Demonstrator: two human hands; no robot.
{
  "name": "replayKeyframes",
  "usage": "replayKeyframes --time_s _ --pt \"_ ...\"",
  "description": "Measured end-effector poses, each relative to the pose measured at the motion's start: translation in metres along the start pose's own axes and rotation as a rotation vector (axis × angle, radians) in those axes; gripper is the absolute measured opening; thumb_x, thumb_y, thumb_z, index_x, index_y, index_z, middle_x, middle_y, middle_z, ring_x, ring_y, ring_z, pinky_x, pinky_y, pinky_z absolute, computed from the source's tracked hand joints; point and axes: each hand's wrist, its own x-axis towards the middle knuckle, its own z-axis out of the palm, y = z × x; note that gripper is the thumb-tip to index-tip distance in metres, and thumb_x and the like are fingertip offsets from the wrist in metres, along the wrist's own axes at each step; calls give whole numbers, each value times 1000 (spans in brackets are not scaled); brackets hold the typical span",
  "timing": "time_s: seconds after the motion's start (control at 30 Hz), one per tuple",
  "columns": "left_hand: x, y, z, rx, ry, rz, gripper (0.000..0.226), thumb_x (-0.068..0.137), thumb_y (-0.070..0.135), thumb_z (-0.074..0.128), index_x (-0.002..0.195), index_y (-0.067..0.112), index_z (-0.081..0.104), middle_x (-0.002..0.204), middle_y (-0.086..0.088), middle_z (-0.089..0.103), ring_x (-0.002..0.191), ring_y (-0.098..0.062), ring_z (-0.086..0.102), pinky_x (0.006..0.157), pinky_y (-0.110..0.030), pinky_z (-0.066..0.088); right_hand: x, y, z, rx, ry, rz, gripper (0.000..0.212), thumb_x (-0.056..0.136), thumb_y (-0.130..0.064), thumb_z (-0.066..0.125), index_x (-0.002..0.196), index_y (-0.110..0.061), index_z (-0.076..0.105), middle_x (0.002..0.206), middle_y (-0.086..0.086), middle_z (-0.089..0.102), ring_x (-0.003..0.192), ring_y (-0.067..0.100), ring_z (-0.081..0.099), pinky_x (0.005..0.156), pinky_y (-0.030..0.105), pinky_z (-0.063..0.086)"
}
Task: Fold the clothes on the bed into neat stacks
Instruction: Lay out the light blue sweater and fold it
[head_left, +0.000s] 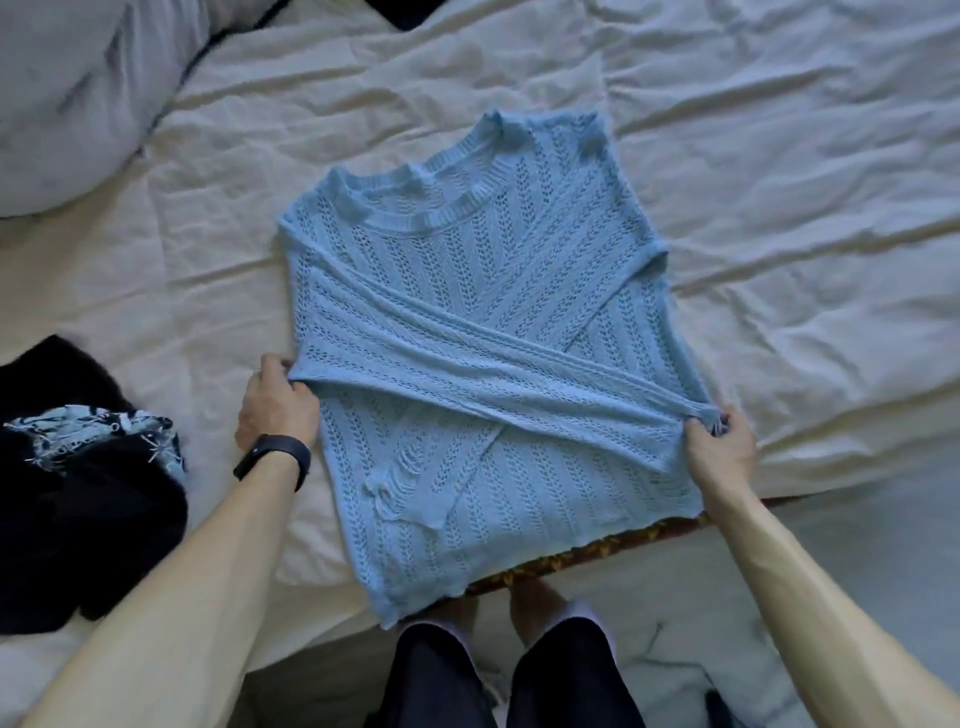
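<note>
A light blue open-knit sweater (467, 291) lies flat on the white bed sheet (779, 234), collar away from me, hem hanging over the bed's near edge. Both sleeves are folded across the body and cross each other. My left hand (275, 402) pinches the sweater's left side where a sleeve fold ends. My right hand (719, 449) pinches the sweater's right edge together with the frayed cuff of a sleeve. A black band sits on my left wrist.
A dark pile of clothes (78, 493) with a blue-and-white frayed piece on it lies at the left on the bed. A grey pillow (67, 93) fills the far left corner. The bed's patterned edge (597, 553) and my legs show below the sweater.
</note>
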Motion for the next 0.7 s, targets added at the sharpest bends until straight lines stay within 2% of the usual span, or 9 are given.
replayKeyframes --time_s 0.1,0.2,0.27,0.37,0.5,0.6,0.67,0.7 --pt "-3 2 7 -149 -59 -9 34 88 16 54 122 16 51 124 -20 53 110 -41 56 93 -47 47 -13 -15 5 -135 186 27 37 89 -11 54 126 -6 53 131 23 53 125 39 47 106 47 35" --pt "-5 12 7 -315 -105 -53 39 84 19 63 120 11 50 122 -20 54 107 -39 56 96 -45 47 -48 -44 29 -257 221 -206 46 85 -11 60 130 -7 51 137 21 47 131 37 38 112 48 24" --pt "-5 13 3 -368 -120 -51 38 85 22 65 119 12 52 121 -17 56 107 -37 57 93 -41 48 -71 -74 61 -313 119 -376 45 87 -15 63 130 -11 51 135 15 49 129 31 38 109 46 26" --pt "5 4 -1 -390 -161 -36 31 87 24 63 117 18 56 116 -8 63 105 -32 60 85 -37 49 -100 -132 125 -337 -147 -605 44 94 -24 64 135 -10 52 134 10 55 128 26 44 108 39 31" --pt "19 -14 0 -455 -209 -31 21 88 25 61 109 25 59 107 2 70 99 -26 64 73 -30 47 -123 -213 216 -346 -517 -716 54 96 -38 65 141 -11 49 136 2 58 125 19 54 104 32 41" --pt "24 -27 3 -511 -232 16 23 88 27 61 111 29 62 105 4 72 97 -26 67 75 -35 53 -130 -264 273 -487 -661 -756 64 94 -46 67 144 -12 46 124 -4 57 110 15 58 94 31 47" --pt "25 -36 4 -572 -244 37 28 88 24 61 116 30 65 107 5 73 100 -24 67 80 -37 55 -130 -290 303 -578 -676 -749 51 94 -44 69 132 -14 57 110 -3 61 99 17 61 86 32 51" --pt "25 -39 5 -605 -249 34 30 88 23 61 117 30 65 108 6 73 101 -22 68 83 -37 55 -129 -300 313 -634 -674 -746 34 93 -41 70 117 -16 65 98 -3 64 91 17 62 79 31 51"
